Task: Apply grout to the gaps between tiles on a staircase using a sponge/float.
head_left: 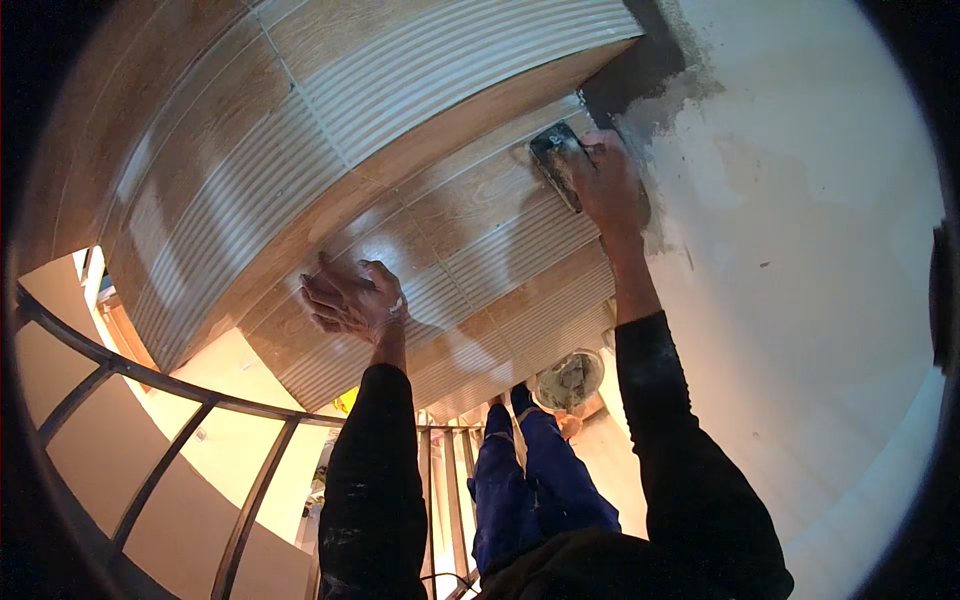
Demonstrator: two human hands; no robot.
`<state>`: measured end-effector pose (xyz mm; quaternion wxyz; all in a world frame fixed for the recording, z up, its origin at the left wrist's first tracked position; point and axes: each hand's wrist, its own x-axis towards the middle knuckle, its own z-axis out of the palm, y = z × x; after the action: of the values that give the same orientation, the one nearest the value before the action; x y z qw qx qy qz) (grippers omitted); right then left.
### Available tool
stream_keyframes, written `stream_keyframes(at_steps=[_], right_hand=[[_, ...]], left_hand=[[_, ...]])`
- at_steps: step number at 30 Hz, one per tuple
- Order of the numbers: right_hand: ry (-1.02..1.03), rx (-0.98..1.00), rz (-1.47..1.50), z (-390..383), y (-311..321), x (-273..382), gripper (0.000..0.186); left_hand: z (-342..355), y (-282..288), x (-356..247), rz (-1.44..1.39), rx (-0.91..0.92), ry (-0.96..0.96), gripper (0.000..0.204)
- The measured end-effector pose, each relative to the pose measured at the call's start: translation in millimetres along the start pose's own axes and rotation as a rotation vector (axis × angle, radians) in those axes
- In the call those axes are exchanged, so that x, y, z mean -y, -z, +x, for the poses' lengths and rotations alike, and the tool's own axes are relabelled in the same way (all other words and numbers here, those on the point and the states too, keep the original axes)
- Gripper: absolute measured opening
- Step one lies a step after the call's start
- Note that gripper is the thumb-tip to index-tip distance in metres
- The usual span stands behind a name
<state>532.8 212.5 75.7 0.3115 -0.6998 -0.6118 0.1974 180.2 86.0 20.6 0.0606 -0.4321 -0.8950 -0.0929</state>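
Note:
My right hand (605, 182) grips a dark, flat rectangular float (556, 160) smeared with pale residue. The float is at the wall end of a wood-look tiled stair tread (470, 215), close below the riser of the step above. My left hand (355, 300) is over the left part of the same tread with its fingers apart and nothing in it. I cannot tell whether it touches the tile. Pale dust or paste marks its wrist.
Ribbed tiled steps (470, 60) rise ahead. A plastered wall (800, 220) stands at the right, with a damp grey patch (645, 75) beside the upper step. A curved metal railing (160, 375) runs along the left. Near my feet is a bucket (570, 380) of grey material.

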Motion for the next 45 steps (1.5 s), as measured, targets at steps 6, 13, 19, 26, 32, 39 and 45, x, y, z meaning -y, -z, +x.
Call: stream_keyframes(at_steps=[6, 13, 19, 26, 32, 39, 45], right_hand=[[0.073, 0.022, -0.116, 31.7, -19.5, -5.2, 0.025], [-0.007, -0.116, 0.14, 39.7, -42.8, -16.4, 0.026], [-0.053, -0.153, 0.153, 39.3, -62.1, -6.2, 0.03], [-0.052, -0.203, 0.173, 52.1, -69.3, -17.9, 0.034], [0.087, -0.238, 0.068, 59.0, -72.3, -21.7, 0.037], [0.115, -0.218, -0.269, 58.0, -103.0, -26.4, 0.043], [-0.297, 0.21, -0.019, 22.6, -112.5, 74.0, 0.059]], left_hand=[[-1.9, 5.8, -1.4, -0.041, 0.018, -0.009, 0.081], [-0.7, 2.0, -3.3, -0.011, -0.034, -0.037, 0.077], [0.3, 5.8, -6.2, -0.05, 0.003, 0.01, 0.082], [0.6, 5.5, -8.5, -0.03, 0.014, -0.002, 0.081], [0.0, 4.7, -8.3, -0.039, 0.013, -0.007, 0.082], [-2.9, 3.6, -10.9, 0.0, -0.043, -0.039, 0.075], [6.4, 13.4, 7.5, 0.022, -0.014, -0.014, 0.082]])
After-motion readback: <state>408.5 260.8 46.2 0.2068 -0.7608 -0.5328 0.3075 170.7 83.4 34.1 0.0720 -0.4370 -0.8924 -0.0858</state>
